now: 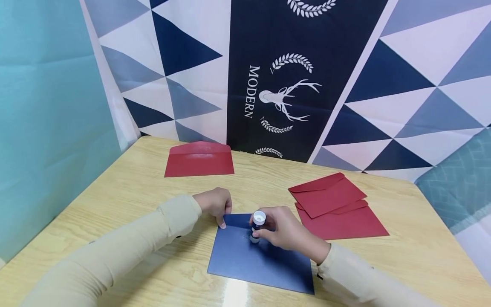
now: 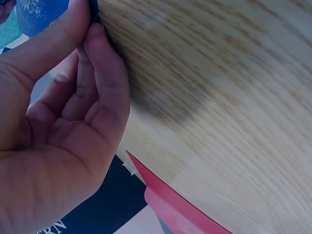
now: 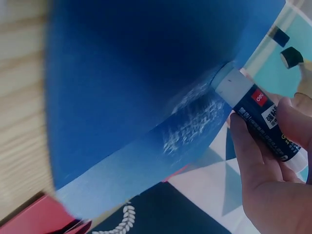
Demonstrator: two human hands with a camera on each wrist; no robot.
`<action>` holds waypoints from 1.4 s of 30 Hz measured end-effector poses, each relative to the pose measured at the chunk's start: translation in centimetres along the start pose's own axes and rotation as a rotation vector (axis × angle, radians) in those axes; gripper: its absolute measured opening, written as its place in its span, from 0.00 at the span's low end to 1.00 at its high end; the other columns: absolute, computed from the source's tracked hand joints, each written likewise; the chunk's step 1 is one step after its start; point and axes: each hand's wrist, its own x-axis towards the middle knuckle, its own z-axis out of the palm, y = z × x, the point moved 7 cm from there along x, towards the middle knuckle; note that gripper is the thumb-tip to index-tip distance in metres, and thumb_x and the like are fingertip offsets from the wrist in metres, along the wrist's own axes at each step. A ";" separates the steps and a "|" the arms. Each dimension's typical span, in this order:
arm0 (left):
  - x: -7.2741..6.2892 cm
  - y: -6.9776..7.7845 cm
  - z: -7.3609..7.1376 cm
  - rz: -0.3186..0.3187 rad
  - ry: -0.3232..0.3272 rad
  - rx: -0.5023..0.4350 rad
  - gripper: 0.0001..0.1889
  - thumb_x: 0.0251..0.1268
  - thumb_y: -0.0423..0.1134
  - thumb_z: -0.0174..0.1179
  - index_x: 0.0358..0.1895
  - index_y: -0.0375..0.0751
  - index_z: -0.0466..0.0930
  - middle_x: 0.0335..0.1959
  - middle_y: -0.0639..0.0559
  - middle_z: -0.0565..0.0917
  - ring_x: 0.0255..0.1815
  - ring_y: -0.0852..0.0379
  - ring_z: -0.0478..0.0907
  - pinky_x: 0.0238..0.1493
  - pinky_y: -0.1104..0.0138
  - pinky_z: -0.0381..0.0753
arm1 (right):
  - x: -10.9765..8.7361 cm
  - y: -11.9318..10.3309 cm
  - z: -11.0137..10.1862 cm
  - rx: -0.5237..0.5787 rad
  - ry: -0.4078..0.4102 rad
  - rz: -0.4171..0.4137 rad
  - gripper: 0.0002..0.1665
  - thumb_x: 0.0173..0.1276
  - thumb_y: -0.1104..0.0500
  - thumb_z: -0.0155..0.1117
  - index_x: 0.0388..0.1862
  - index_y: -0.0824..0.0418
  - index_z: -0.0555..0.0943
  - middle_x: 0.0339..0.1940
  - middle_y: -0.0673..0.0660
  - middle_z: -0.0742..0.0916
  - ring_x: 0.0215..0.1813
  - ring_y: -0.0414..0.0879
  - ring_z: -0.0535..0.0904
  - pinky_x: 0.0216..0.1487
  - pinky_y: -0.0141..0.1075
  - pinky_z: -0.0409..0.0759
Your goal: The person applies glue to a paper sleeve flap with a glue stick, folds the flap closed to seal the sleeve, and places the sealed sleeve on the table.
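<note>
The left hand [image 1: 215, 204] pinches the far left corner of a dark blue envelope [image 1: 261, 260] between thumb and fingertips, pinning that corner to the worktop [image 1: 126, 192]; the left wrist view shows the thumb and forefinger closed on the blue edge right where it meets the wood. The right hand [image 1: 285, 232] grasps a glue stick [image 1: 258, 226] upright, its white end on top and its lower tip pressed onto the blue envelope just inside the far edge. In the right wrist view, pale glue streaks run along a folded strip of the blue paper beside the tip. The blue envelope lies flat near the front middle of the worktop, its near edge close to the front of the wood. To the right of the right hand, just beside the blue sheet but not touching it, two red envelopes [image 1: 337, 207] overlap in a loose stack. A third red envelope [image 1: 199, 160] lies well apart at the far left, near the back edge. Bare wood stretches to the left of the left sleeve [image 1: 126, 245] and between the far envelope and the hands. A patterned cloth backdrop [image 1: 276, 76] hangs behind the worktop.
</note>
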 end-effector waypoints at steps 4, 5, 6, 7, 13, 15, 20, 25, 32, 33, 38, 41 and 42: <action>-0.1 -0.1 -0.1 0.006 0.007 -0.005 0.18 0.38 0.34 0.78 0.14 0.44 0.73 0.15 0.60 0.69 0.25 0.63 0.65 0.30 0.73 0.67 | -0.6 0.3 -0.5 -0.006 -0.004 0.017 0.12 0.56 0.66 0.72 0.39 0.64 0.82 0.36 0.57 0.88 0.39 0.37 0.84 0.45 0.29 0.83; -0.2 -0.2 -0.1 0.004 0.006 -0.009 0.18 0.39 0.34 0.78 0.14 0.45 0.72 0.15 0.59 0.68 0.25 0.63 0.65 0.30 0.73 0.67 | -0.8 0.3 -0.6 -0.007 -0.004 0.022 0.12 0.56 0.66 0.72 0.39 0.63 0.82 0.37 0.57 0.88 0.39 0.36 0.83 0.45 0.28 0.83; -0.2 -0.2 -0.1 0.004 0.007 -0.009 0.18 0.38 0.34 0.78 0.14 0.45 0.72 0.15 0.59 0.68 0.25 0.63 0.65 0.30 0.73 0.67 | -0.9 0.4 -0.8 -0.010 -0.003 0.023 0.12 0.56 0.66 0.72 0.39 0.63 0.82 0.37 0.57 0.88 0.39 0.36 0.83 0.45 0.29 0.83; -0.2 -0.2 -0.1 0.006 0.011 -0.006 0.19 0.38 0.34 0.78 0.14 0.45 0.72 0.15 0.60 0.68 0.25 0.63 0.65 0.30 0.73 0.67 | -1.1 0.5 -0.9 -0.014 -0.003 0.026 0.12 0.56 0.66 0.72 0.39 0.63 0.82 0.37 0.56 0.88 0.39 0.35 0.83 0.45 0.29 0.83; -0.3 -0.4 0.0 -0.017 0.006 -0.012 0.18 0.39 0.34 0.78 0.14 0.44 0.72 0.16 0.59 0.68 0.25 0.62 0.64 0.30 0.73 0.67 | -1.9 0.9 -1.5 -0.057 0.001 0.048 0.11 0.56 0.65 0.72 0.39 0.60 0.82 0.36 0.54 0.87 0.35 0.32 0.79 0.37 0.26 0.80; -0.4 -0.5 0.1 -0.025 0.004 -0.016 0.18 0.39 0.34 0.77 0.14 0.44 0.72 0.16 0.59 0.68 0.25 0.62 0.64 0.30 0.73 0.67 | -2.2 1.1 -1.7 -0.069 0.002 0.057 0.11 0.56 0.64 0.72 0.39 0.59 0.82 0.36 0.53 0.88 0.34 0.31 0.79 0.35 0.25 0.79; -0.4 -0.6 0.1 -0.017 0.021 -0.003 0.18 0.39 0.34 0.78 0.15 0.44 0.72 0.16 0.59 0.69 0.26 0.62 0.65 0.29 0.73 0.66 | -2.7 1.4 -2.2 -0.071 0.011 0.076 0.12 0.56 0.63 0.72 0.39 0.58 0.82 0.37 0.53 0.88 0.36 0.34 0.83 0.40 0.27 0.83; -0.5 -0.8 0.1 -0.029 0.030 -0.007 0.18 0.38 0.34 0.78 0.15 0.45 0.73 0.17 0.59 0.70 0.26 0.62 0.66 0.29 0.74 0.68 | -3.1 1.7 -2.5 -0.054 0.010 0.090 0.12 0.57 0.61 0.72 0.40 0.58 0.82 0.38 0.54 0.88 0.40 0.38 0.86 0.43 0.31 0.85; -0.3 -0.3 0.4 -0.020 0.014 -0.048 0.23 0.39 0.34 0.77 0.10 0.46 0.66 0.11 0.58 0.63 0.21 0.63 0.61 0.27 0.73 0.64 | -3.6 2.4 -3.4 -0.004 -0.020 0.127 0.13 0.57 0.60 0.73 0.41 0.59 0.83 0.37 0.55 0.88 0.35 0.32 0.81 0.38 0.24 0.81; -0.3 -0.2 0.4 -0.015 0.013 -0.043 0.24 0.39 0.34 0.77 0.09 0.47 0.66 0.11 0.59 0.63 0.21 0.63 0.61 0.27 0.73 0.64 | -3.6 2.4 -3.5 -0.010 -0.031 0.128 0.13 0.57 0.60 0.73 0.40 0.60 0.83 0.37 0.54 0.88 0.34 0.32 0.80 0.37 0.24 0.80; 0.2 -0.1 0.6 -0.022 0.001 -0.034 0.26 0.40 0.34 0.77 0.08 0.48 0.63 0.10 0.58 0.61 0.19 0.62 0.58 0.26 0.73 0.63 | -3.3 1.2 -4.0 -0.134 -0.066 0.080 0.09 0.56 0.60 0.73 0.35 0.59 0.83 0.30 0.48 0.86 0.32 0.33 0.81 0.36 0.26 0.82; 0.2 -0.3 0.5 -0.038 -0.004 -0.026 0.26 0.40 0.34 0.77 0.08 0.47 0.63 0.09 0.58 0.61 0.19 0.63 0.59 0.26 0.72 0.63 | -2.5 0.4 -4.0 -0.146 -0.048 0.047 0.10 0.55 0.60 0.74 0.35 0.59 0.83 0.30 0.49 0.86 0.34 0.37 0.84 0.39 0.29 0.84; 0.2 -0.3 0.5 -0.043 -0.004 -0.027 0.27 0.40 0.34 0.77 0.07 0.47 0.62 0.09 0.58 0.61 0.19 0.63 0.59 0.26 0.72 0.63 | -2.2 0.1 -3.9 -0.129 -0.039 0.039 0.11 0.55 0.61 0.74 0.36 0.60 0.83 0.31 0.50 0.87 0.35 0.38 0.85 0.41 0.30 0.85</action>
